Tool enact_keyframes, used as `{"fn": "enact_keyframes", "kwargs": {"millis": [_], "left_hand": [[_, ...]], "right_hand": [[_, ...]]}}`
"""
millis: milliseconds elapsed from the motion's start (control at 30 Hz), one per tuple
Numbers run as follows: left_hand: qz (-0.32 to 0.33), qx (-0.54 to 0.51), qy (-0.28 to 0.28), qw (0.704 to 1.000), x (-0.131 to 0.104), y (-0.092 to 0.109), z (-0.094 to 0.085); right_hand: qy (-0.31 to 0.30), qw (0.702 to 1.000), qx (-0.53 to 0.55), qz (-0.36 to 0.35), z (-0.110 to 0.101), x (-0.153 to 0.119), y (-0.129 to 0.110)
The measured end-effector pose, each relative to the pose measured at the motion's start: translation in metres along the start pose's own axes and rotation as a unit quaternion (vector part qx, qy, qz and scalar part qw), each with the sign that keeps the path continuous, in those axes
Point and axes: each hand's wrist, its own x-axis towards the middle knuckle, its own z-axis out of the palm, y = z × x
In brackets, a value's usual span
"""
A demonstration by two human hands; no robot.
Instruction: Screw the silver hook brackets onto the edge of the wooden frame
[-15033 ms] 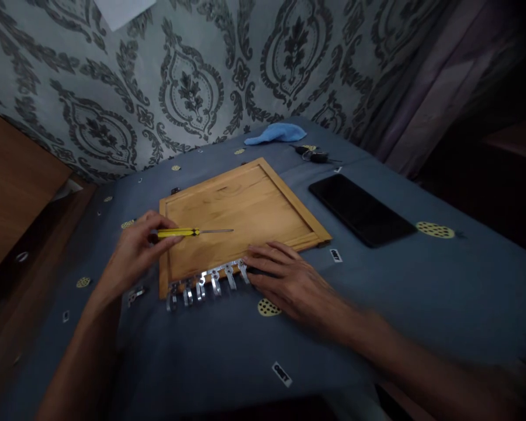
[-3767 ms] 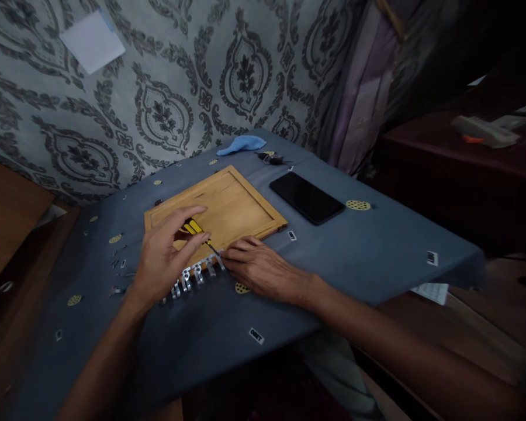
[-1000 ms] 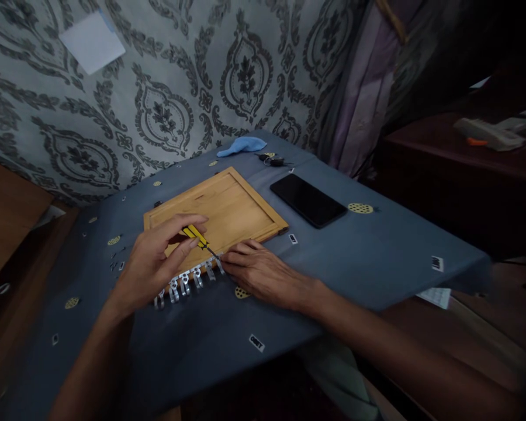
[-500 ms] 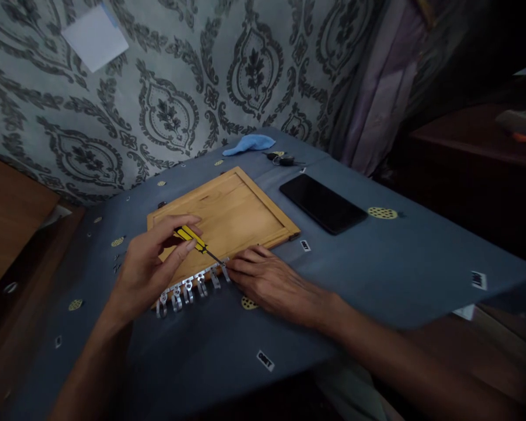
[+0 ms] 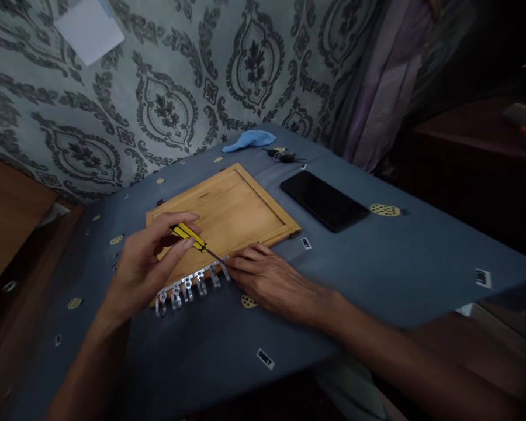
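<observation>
A yellow and black screwdriver (image 5: 191, 238) is pinched between the thumb and fingers of my left hand (image 5: 140, 269). Its shaft slants down to the right, with the tip at the right end of a silver hook rail (image 5: 200, 277). The rail lies along the near edge of a framed wooden board (image 5: 230, 204), its several hooks hanging past that edge. My right hand (image 5: 274, 283) rests at the board's near edge, fingers together and closed on the rail's right end beside the tip. Those fingertips partly hide the rail end; any screw there is too small to make out.
A black phone (image 5: 324, 200) lies right of the board on the blue tablecloth (image 5: 377, 263). Behind are keys (image 5: 284, 155) and a blue cloth (image 5: 251, 140). Small dark pieces (image 5: 115, 260) lie left of my left hand. A patterned wall (image 5: 166, 111) stands behind the table.
The view has shifted very slightly. Both hands, the screwdriver and the rail keep nearly the same places, with the tip still at the rail's right end.
</observation>
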Motion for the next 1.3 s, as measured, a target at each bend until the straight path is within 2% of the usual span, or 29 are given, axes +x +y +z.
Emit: {"fn": "enact_keyframes", "kwargs": {"millis": [600,767,867,1067,1167,1300], "left_hand": [[-0.003,0.051,-0.030,0.998,-0.001,0.000,-0.002],[0.032,0.124,0.014,0.992,0.000,0.003,0.009],[0.035,0.134,0.045,0.989,0.001,0.005,0.014],[-0.002,0.020,0.013,1.000,0.001,0.008,0.010],[0.005,0.045,0.017,0.999,0.001,0.007,0.013],[0.024,0.097,0.059,0.993,0.000,0.006,0.019]], "right_hand": [[0.005,1.000,0.002,0.001,0.001,0.001,-0.001],[0.009,1.000,-0.002,-0.001,0.000,0.001,-0.001],[0.011,1.000,-0.007,0.001,0.001,0.000,-0.001],[0.002,1.000,-0.005,0.004,0.001,0.000,-0.002],[0.001,1.000,-0.007,0.001,0.001,0.000,-0.001],[0.007,1.000,-0.006,-0.002,0.000,0.000,-0.002]]}}
